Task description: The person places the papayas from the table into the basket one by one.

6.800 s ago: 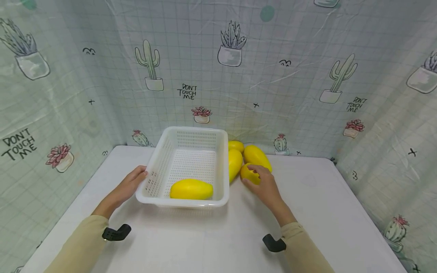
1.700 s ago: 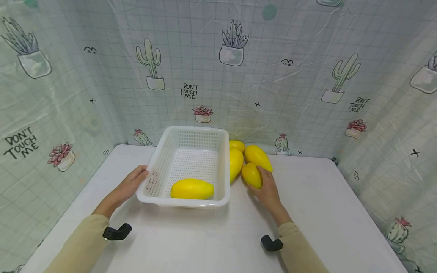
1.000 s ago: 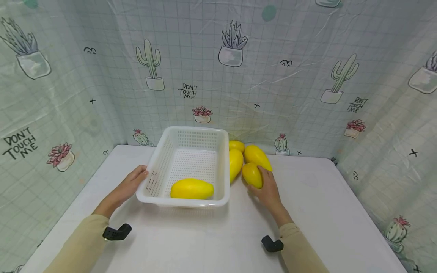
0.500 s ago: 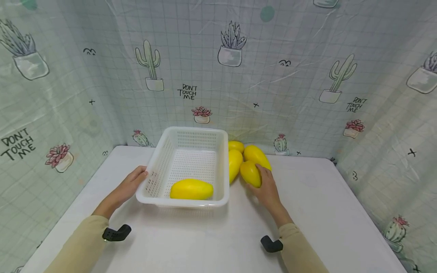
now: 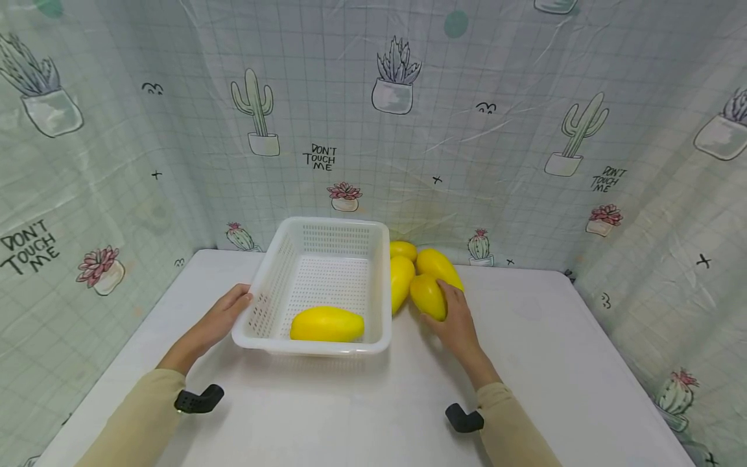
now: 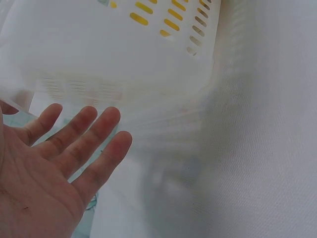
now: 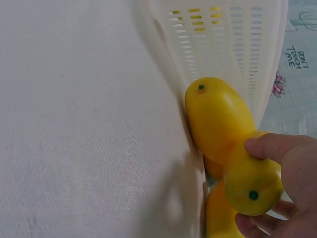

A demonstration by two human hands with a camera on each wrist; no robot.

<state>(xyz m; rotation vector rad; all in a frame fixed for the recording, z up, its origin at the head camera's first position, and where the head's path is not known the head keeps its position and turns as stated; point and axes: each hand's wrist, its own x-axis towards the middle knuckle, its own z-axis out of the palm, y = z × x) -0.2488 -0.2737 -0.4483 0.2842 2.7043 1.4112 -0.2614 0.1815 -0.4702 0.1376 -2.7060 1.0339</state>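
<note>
In the head view, my right hand (image 5: 458,327) grips a yellow mango (image 5: 427,297) with fingers and thumb around its sides. The right wrist view shows this mango's (image 7: 252,176) small green stem end toward the camera, with the thumb on its upper side. Against it lies another mango (image 7: 218,116), close to the basket wall. My left hand (image 5: 224,311) is at the left side of the white plastic basket (image 5: 312,347). Its fingers (image 6: 94,168) are straight and spread beside the outer wall, in the left wrist view. One mango (image 5: 327,324) lies at the near end inside the basket.
Right of the basket, two more mangoes (image 5: 403,250) (image 5: 438,264) lie near the back edge of the white table (image 5: 350,415). A patterned curtain (image 5: 443,149) hangs behind and at both sides.
Since the oldest frame, my right hand has gone from over the mango to gripping its sides. That mango has turned and risen slightly. The left hand and basket stay in place.
</note>
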